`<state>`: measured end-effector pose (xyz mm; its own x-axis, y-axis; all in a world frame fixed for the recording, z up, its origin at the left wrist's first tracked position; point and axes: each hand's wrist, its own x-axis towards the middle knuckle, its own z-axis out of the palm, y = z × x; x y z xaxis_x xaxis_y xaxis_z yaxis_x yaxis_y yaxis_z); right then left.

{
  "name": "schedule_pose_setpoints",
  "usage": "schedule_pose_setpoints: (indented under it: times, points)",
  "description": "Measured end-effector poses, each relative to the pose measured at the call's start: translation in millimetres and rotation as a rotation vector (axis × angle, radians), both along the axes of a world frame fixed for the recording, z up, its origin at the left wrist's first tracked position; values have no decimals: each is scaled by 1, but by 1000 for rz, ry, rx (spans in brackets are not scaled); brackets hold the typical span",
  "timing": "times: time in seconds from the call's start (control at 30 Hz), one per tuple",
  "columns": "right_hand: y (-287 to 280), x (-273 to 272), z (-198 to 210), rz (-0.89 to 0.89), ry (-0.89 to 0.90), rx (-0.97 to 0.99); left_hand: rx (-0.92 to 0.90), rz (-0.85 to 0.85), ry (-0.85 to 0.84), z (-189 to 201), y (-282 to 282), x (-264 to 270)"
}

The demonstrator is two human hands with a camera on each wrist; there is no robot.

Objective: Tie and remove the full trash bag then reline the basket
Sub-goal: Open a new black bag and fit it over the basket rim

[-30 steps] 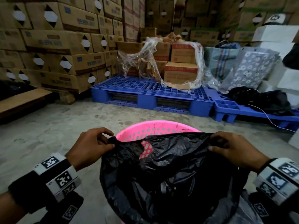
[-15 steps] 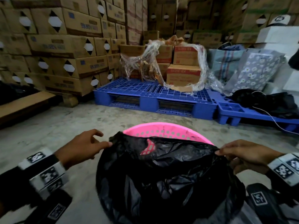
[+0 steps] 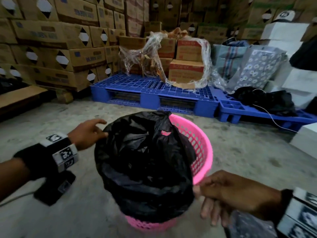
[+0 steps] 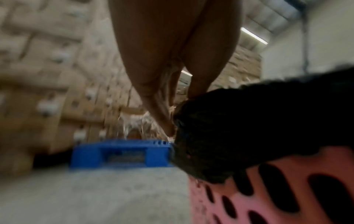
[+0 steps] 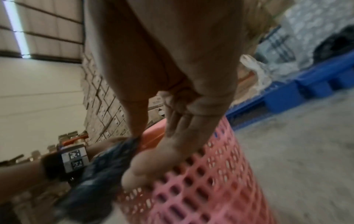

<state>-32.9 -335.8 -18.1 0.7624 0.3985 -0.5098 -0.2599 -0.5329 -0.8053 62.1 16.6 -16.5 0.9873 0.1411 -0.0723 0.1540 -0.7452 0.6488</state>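
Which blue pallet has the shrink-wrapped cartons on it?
The left blue pallet; shrink-wrapped cartons sit on it. The right pallet carries dark cloth instead.

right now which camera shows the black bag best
The head view: the black bag shows in full, draped over part of the pink basket rim. The left wrist view shows only a blurred edge; the right wrist view a pinched corner.

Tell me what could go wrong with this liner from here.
1. The black bag covers only the left and near rim. The pink basket is bare along its right rim, so stretching across may pull the covered side off.
2. The left hand and right hand each pinch just the edge, so the thin film might tear or slip free.
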Motion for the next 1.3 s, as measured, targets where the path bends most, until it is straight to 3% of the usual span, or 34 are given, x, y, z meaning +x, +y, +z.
schedule_pose_setpoints:
  times: [0.07, 0.13, 0.17, 0.23, 0.3, 0.37, 0.53, 0.67, 0.73, 0.9, 0.93, 1.03, 1.1, 1.2, 1.27, 1.3]
  points:
    - [-8, 15, -3, 55, -348, -154, 241, -59, -157, 12, -6, 0]
    - [-21, 35, 3, 113, -783, -363, 239, -217, -304, 25, -25, -21]
    - [-27, 44, 9, 171, -887, -428, 189, -326, -314, 30, -37, -38]
    - [-34, 57, 15, 311, -891, -475, 133, -600, -203, 29, -56, -75]
    - [-38, 62, 16, 406, -852, -496, 222, -802, -44, 16, -68, -101]
    - [-32, 58, 17, 458, -872, -452, 380, -899, -78, -4, -67, -109]
    - [-6, 29, 1, 545, -976, -258, 716, -910, -336, -13, -22, -81]
    - [9, 25, -1, 626, -928, -202, 890, -765, -312, -5, 13, -46]
    - [7, 34, 5, 639, -989, -325, 841, -735, -258, 0, 20, -35]
    - [5, 35, 4, 631, -993, -413, 299, -607, -240, 12, 2, -51]
    - [12, 30, 0, 641, -982, -414, 291, -599, -219, 10, -5, -57]
    - [38, 11, -4, 680, -886, -329, 506, -607, -107, 2, -20, -72]
    - [44, 17, 2, 568, -881, -288, 539, -589, -154, -7, -19, -72]
    - [30, 55, 11, 470, -1044, -603, 514, -601, -289, -12, -15, -72]
    - [22, 75, 15, 507, -949, -814, 476, -633, -346, -12, -16, -77]
    - [20, 81, 15, 525, -923, -807, 444, -640, -362, -10, -18, -82]
